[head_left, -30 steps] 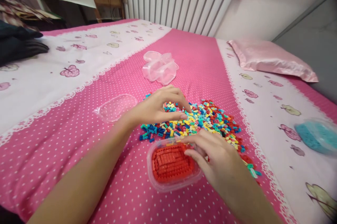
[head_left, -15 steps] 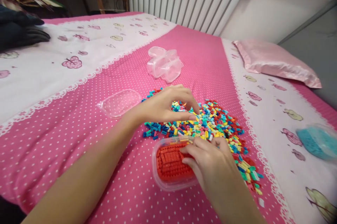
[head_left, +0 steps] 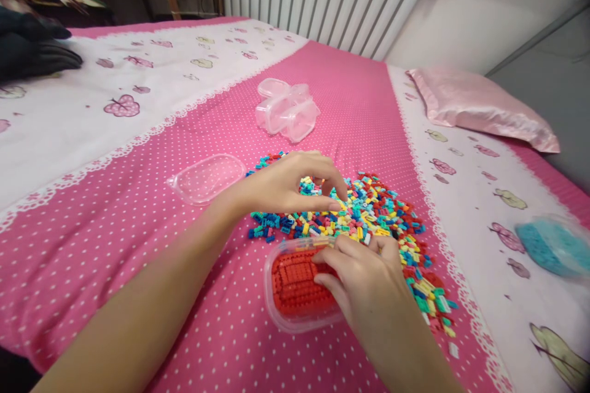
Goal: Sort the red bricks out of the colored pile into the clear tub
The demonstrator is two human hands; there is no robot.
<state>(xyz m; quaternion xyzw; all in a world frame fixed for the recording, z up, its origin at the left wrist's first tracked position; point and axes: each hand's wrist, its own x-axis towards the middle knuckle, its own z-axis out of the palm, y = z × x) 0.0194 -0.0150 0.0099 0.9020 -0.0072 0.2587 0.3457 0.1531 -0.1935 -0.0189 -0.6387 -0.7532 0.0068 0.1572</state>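
A clear plastic container [head_left: 273,313] stands on the bed, with red building bricks [head_left: 295,285] laid closely inside it. Over its right side my right hand [head_left: 362,279] is closed, thumb and index finger pinching a red building brick at the top of the layer; the fingers partly hide it. My left hand [head_left: 299,184] hovers above a loose pile of coloured building bricks [head_left: 369,211], thumb and fingers apart, with nothing visible between them. The pile spreads just behind and to the right of the container.
A clear lid [head_left: 207,179] lies left of the pile. Several clear containers [head_left: 288,111] are stacked farther back. On the right are a container of blue pieces [head_left: 553,245] and a pink pillow [head_left: 482,107]. A dark glove-like item [head_left: 37,48] lies far left.
The view has shifted slightly. Both hands keep nearly the same places, with the right fingers still at the red bricks and the left hand above the pile.
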